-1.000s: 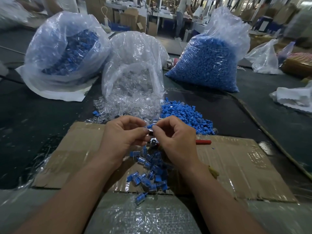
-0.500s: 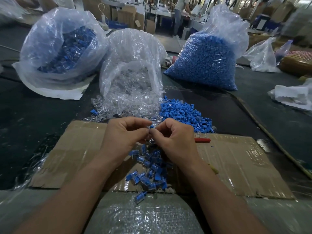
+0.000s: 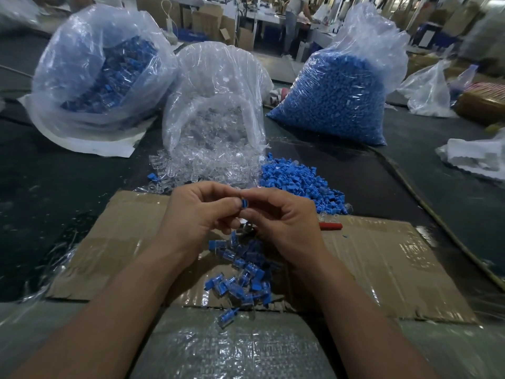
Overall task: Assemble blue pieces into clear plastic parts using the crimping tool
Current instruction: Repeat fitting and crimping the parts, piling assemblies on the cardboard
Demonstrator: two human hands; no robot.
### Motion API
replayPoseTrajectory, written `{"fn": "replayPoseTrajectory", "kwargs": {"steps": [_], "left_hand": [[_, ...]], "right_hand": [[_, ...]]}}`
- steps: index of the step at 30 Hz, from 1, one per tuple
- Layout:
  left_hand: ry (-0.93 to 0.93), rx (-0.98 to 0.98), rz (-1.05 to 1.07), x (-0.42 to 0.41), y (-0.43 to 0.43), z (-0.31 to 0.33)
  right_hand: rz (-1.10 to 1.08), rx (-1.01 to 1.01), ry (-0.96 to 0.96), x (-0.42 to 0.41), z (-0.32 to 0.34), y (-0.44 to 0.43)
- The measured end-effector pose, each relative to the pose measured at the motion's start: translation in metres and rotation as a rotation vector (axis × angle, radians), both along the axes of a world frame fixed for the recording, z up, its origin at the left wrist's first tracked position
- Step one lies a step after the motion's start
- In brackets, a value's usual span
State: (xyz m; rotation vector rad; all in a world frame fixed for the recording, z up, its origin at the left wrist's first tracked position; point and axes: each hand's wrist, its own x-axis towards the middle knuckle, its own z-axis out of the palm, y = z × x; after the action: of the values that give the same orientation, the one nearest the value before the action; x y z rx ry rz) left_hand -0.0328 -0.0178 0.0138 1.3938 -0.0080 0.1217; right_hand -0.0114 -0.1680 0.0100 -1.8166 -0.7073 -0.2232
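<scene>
I have two hands up over the cardboard, and between them one blue piece. My left hand pinches it with thumb and forefinger, the other fingers curled under. My right hand pinches it from the other side, fingers bent. The bit of it that shows stands roughly upright. It is too small and too covered to tell which end is which.

One tool lies on the cardboard behind my right hand. Its red handle points right, long axis across me.

There are three loose heaps. Clear-and-blue pieces lie under my wrists, blue pieces beyond my right hand, and clear parts beyond my left.

Three bags stand in a row behind the heaps. The left bag holds mixed blue and clear pieces. The middle bag lies open towards me and spills clear parts. The right bag is packed with blue pieces.
</scene>
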Motion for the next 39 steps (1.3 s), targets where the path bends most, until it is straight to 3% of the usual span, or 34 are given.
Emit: {"fn": "replayPoseTrajectory", "kwargs": {"steps": [9,30,34,39], "left_hand": [[0.063,-0.099,-0.116,0.002,0.004,0.0],[0.088,0.001,-0.156,0.006,0.005,-0.006],[0.103,-0.02,-0.154,0.006,0.005,-0.007],[0.109,-0.063,-0.116,0.007,0.005,-0.007]], "right_hand": [[-0.055,-0.041,-0.149,0.002,0.001,-0.003],[-0.036,-0.12,-0.204,0.0,0.005,-0.005],[-0.024,-0.176,-0.111,0.0,0.01,-0.007],[-0.219,-0.391,0.158,0.011,0.02,-0.036]]}}
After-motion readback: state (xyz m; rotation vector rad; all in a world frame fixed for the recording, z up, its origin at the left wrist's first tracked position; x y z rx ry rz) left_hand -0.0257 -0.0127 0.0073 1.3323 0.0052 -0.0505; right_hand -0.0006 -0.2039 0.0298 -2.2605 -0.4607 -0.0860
